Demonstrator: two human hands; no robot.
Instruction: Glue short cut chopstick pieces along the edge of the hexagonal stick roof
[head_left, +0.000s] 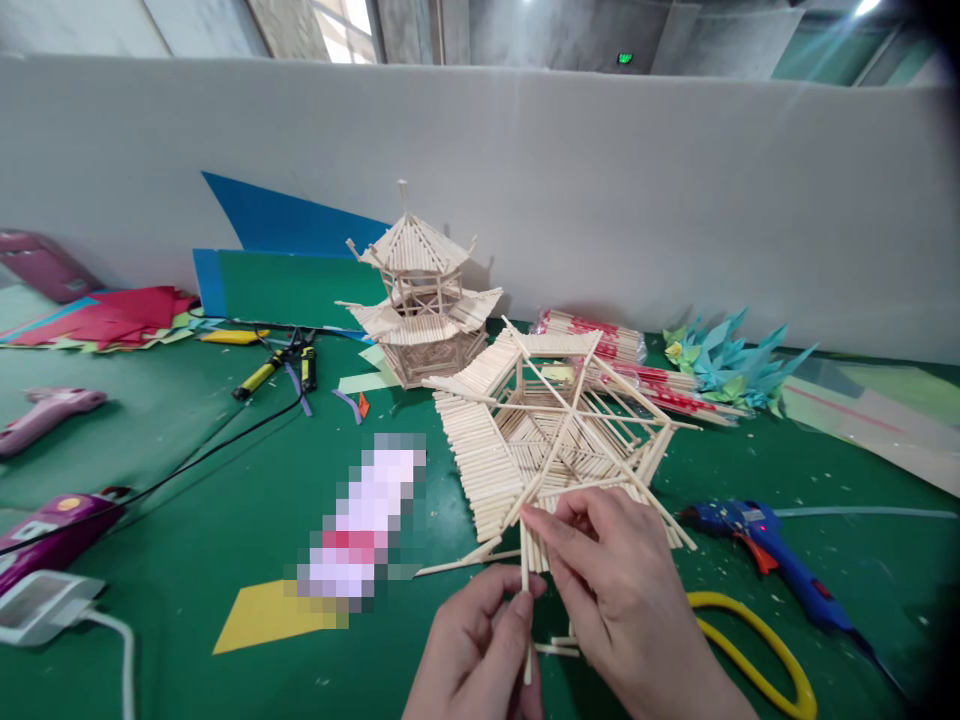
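My left hand (480, 640) pinches the lower part of a thin wooden stick (526, 545), held nearly upright in view. At its upper end, the fingertips of my right hand (622, 580) are closed on the stick, beside the near edge of a stick-built model roof (480, 455). Rows of sticks cover the roof's left side, while open framing shows on its right. My right hand hides part of the near edge. Behind it stands a tiered pagoda (420, 250) made of the same sticks.
A blue glue gun (780, 570) and yellow scissor-like handle loop (780, 650) lie right. Bundled sticks (600, 335) and folded turquoise paper (735, 355) sit behind. Leftward are pliers (270, 370), a pink glue gun (49, 415), a purple device (56, 535) with a black cable, and yellow paper (262, 615).
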